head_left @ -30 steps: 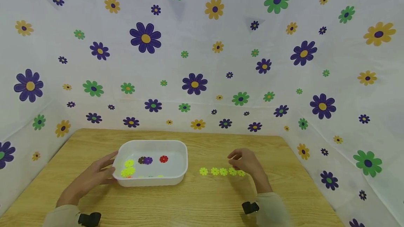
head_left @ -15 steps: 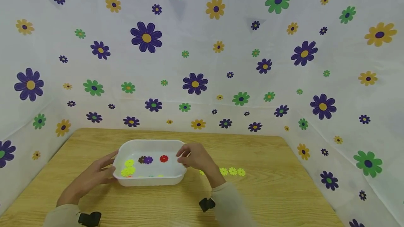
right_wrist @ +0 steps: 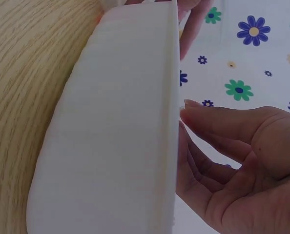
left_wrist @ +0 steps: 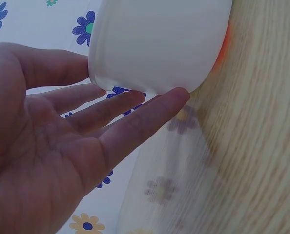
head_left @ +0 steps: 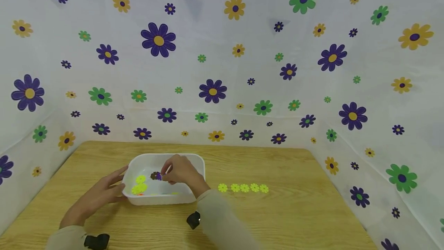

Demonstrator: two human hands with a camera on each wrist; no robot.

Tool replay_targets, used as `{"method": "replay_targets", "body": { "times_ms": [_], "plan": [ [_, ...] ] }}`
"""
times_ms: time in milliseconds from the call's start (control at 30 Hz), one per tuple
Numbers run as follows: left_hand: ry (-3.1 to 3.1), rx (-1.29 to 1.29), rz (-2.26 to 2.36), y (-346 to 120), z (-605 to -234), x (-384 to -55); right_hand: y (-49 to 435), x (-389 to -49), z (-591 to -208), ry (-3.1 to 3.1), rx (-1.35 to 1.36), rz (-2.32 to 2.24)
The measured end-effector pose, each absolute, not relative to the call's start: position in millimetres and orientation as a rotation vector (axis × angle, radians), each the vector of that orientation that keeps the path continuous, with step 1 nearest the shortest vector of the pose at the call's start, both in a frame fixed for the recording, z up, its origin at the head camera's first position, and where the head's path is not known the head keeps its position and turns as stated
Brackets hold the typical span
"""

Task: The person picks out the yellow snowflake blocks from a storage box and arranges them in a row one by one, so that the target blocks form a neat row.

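Note:
A white plastic tub stands on the table, with small flower-shaped discs in it. My left hand rests against the tub's left end; in the left wrist view its long, fairly straight fingers touch the rim and wall. My right hand is inside the tub, thumb and index finger bent together at a purple disc. A brown disc lies beside the purple one. Yellow discs lie at the tub's left. In the right wrist view the rim hides the right fingertips, so a grip cannot be confirmed.
Right of the tub, a row of several yellow flower discs lies on the wooden table. Flower-printed white cloth encloses the back and sides. A black strap device is on each wrist.
My right hand has moved left from the right end of the yellow row, over the tub's right rim, to the purple disc. It now covers the red disc. My left hand stays on the tub.

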State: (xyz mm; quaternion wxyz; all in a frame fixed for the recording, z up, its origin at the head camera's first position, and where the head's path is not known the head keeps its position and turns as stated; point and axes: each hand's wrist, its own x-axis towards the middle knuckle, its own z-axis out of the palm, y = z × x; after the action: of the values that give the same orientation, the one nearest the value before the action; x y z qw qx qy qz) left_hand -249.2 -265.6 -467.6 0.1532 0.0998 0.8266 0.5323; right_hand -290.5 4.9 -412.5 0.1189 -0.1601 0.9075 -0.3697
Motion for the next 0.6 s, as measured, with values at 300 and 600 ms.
{"method": "replay_targets", "body": {
  "times_ms": [300,600],
  "plan": [
    [2.383,0.261,1.495,-267,-468,-252,-25,-295,-423,2.676,-0.345,-1.05],
    [2.359,0.273,1.51,-268,-470,-253,-37,-295,-427,2.676,-0.286,-1.039]
  ]
}}
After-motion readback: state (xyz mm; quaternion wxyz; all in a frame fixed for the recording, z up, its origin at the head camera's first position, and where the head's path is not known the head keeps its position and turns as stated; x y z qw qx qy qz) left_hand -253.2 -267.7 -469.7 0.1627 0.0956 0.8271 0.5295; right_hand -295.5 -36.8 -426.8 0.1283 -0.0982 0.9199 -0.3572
